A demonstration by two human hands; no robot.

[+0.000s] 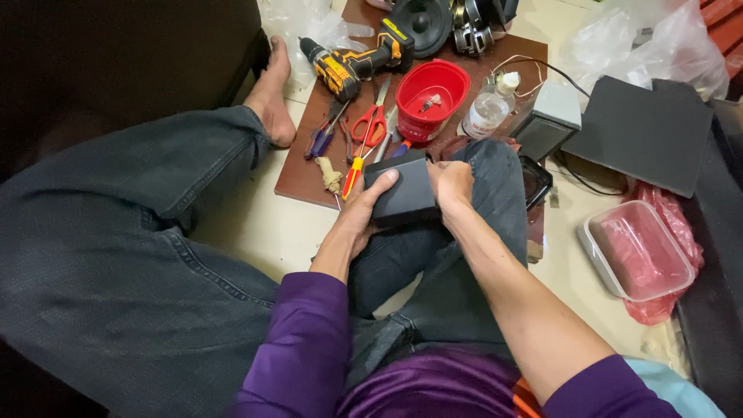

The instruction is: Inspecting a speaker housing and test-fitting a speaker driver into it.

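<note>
Both hands grip the black box (402, 195) over the knee: left hand (357, 214) fingers wrap its left end, right hand (452, 184) its right.

Ahead of our hands (364, 213) (453, 186) and the black box (402, 197) they grip, the wooden board (298, 174) is crowded: screwdrivers (325, 135), scissors (371, 120), a red bowl (429, 97), a bottle (486, 112) and a drill (352, 66) lie close together, with only narrow gaps between them. The bare patch at the board's near left corner is open. To the left, pale floor (263, 228) between our legs gives a clear lane, hemmed by the foot (272, 101) and thigh. To the right, our knee (495, 174) blocks the way; past it stand a small speaker (548, 120), a black panel (638, 131) and a plastic tub (636, 249), with a strip of floor between knee and tub.
</note>
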